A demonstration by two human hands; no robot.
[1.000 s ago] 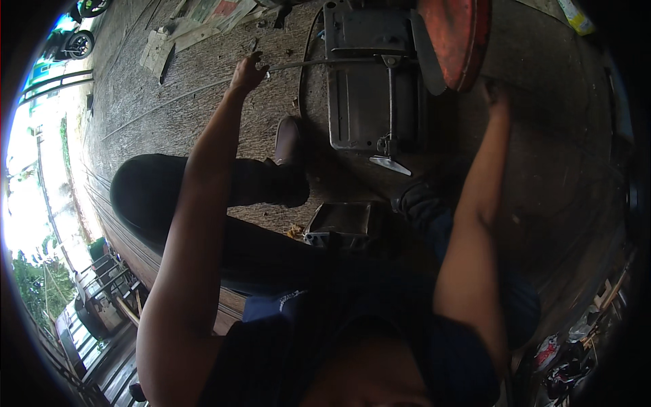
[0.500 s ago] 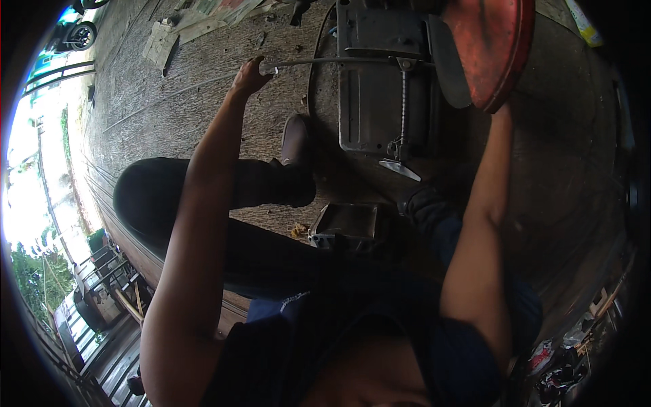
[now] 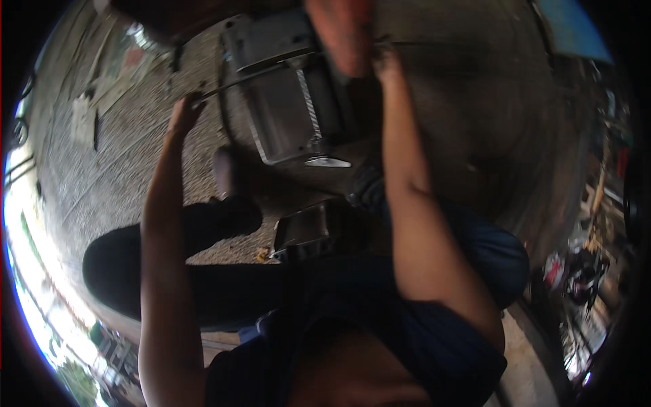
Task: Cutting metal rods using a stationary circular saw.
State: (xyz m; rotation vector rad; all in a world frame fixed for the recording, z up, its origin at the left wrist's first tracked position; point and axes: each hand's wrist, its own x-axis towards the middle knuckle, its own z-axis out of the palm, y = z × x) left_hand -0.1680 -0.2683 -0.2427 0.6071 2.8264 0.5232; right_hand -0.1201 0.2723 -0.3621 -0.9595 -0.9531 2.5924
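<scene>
Your left hand [image 3: 183, 115] holds a thin rod [image 3: 232, 85]. Blur hides whether your right hand [image 3: 388, 66] grips; the far red part [image 3: 347, 37] is cropped.

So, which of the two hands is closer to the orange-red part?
The right hand, just beside the orange-red part; the left hand is farther away, by the thin rod.

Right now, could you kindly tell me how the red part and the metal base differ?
The red part tapers downward; the metal base is boxy. The red part runs past the picture's top; the metal base shows mostly whole. Both appear between left hand and right hand.
</scene>
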